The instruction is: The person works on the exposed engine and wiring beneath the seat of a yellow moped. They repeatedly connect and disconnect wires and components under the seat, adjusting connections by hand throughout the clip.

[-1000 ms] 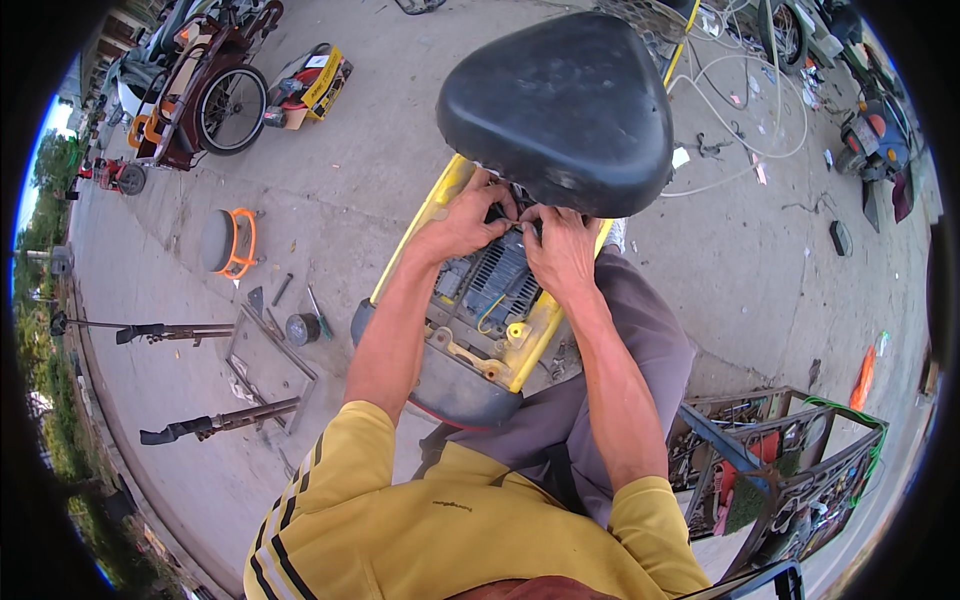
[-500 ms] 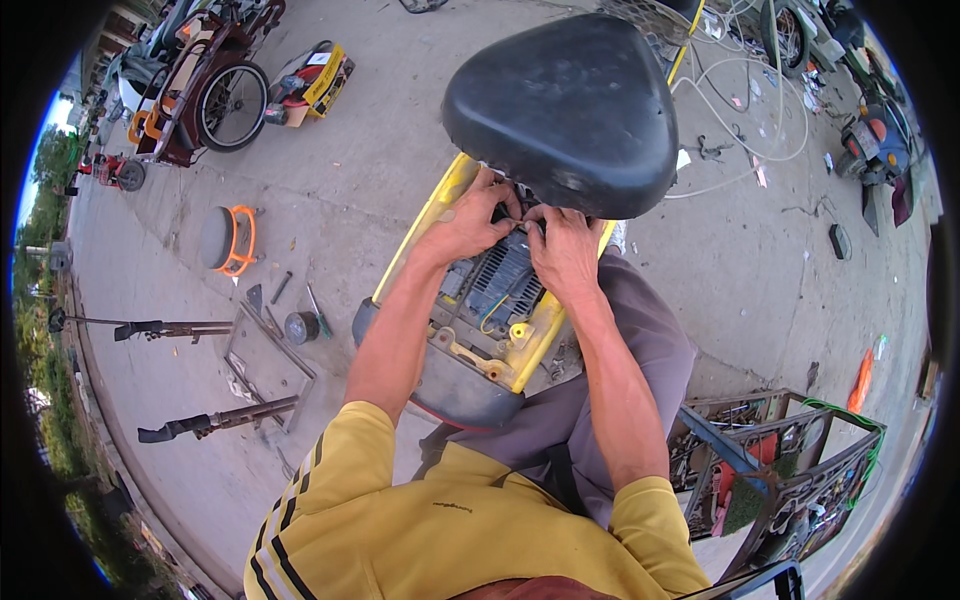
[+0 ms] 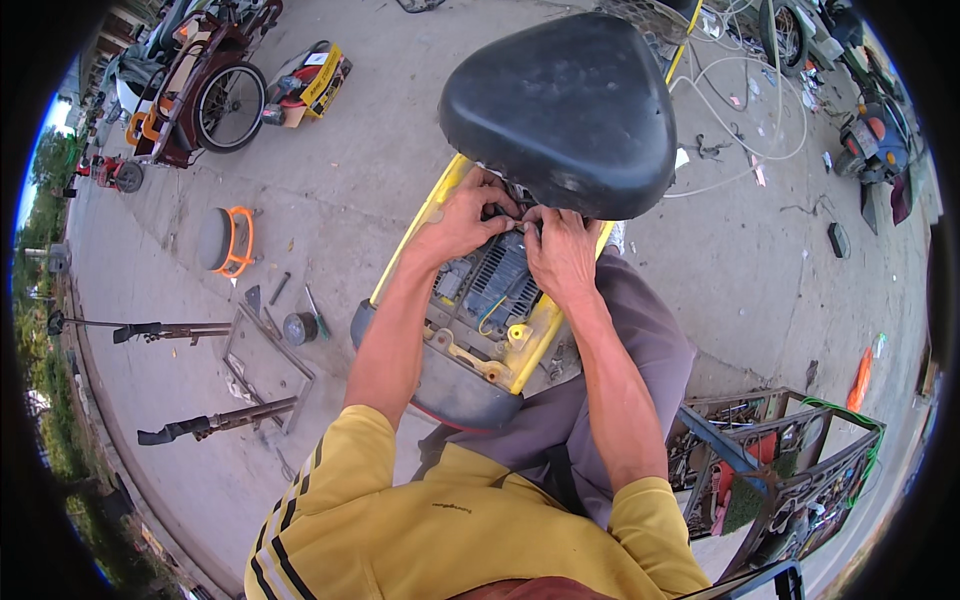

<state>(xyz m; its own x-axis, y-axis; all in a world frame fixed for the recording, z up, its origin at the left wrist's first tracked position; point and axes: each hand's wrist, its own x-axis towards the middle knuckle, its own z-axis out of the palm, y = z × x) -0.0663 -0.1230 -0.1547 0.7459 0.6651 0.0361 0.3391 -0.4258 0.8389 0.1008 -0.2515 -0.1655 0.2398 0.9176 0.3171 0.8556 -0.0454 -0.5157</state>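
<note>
A yellow-framed scooter body [image 3: 550,322] lies before me with a black padded seat [image 3: 558,110] at its far end. Inside the frame are a dark finned box [image 3: 500,275] and a thin yellow wire [image 3: 487,321]. My left hand [image 3: 465,218] is closed, fingertips pinched just below the seat's near edge. My right hand [image 3: 560,250] is closed beside it, thumb and fingers curled at the same spot over the box's upper end. Both seem to be on something small and thin, too hidden to make out.
An orange-framed stool [image 3: 228,240], hand tools [image 3: 316,308], a round can [image 3: 300,328] and a metal frame [image 3: 305,388] lie left on the concrete. A tricycle [image 3: 190,100] and yellow box [image 3: 325,85] stand upper left. Hoses [image 3: 785,150] lie upper right; a tool-filled metal rack [image 3: 780,470] stands lower right.
My fingers shift very slightly under the seat, and the seat moves a few pixels. Otherwise the scene looks the same.
</note>
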